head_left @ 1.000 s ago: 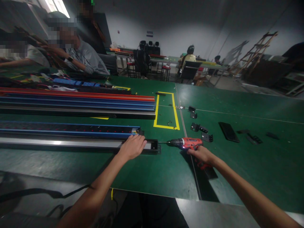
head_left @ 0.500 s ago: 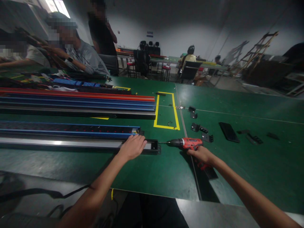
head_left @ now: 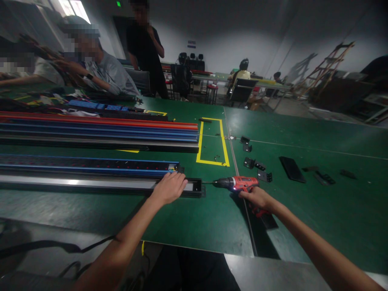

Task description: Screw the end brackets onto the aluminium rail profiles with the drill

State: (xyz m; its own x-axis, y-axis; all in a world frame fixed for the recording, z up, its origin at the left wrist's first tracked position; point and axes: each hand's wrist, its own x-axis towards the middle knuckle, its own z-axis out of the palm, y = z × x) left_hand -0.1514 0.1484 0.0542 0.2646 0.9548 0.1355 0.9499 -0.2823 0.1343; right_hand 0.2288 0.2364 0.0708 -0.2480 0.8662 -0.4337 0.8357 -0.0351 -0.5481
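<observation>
The left hand (head_left: 169, 187) lies palm-down, fingers curled, pressing on the near end of a long black metal channel with a silver strip inside (head_left: 91, 184), which rests on the green surface (head_left: 194, 218). The right hand (head_left: 257, 197) is wrapped around the grip of a red cordless drill (head_left: 241, 183), whose bit points at the channel's end. Small black brackets (head_left: 264, 175) lie just beyond the drill.

Red drill (head_left: 241, 183), green table (head_left: 303, 133), yellow tape outline (head_left: 224, 149), red and blue rails (head_left: 100, 128)
</observation>
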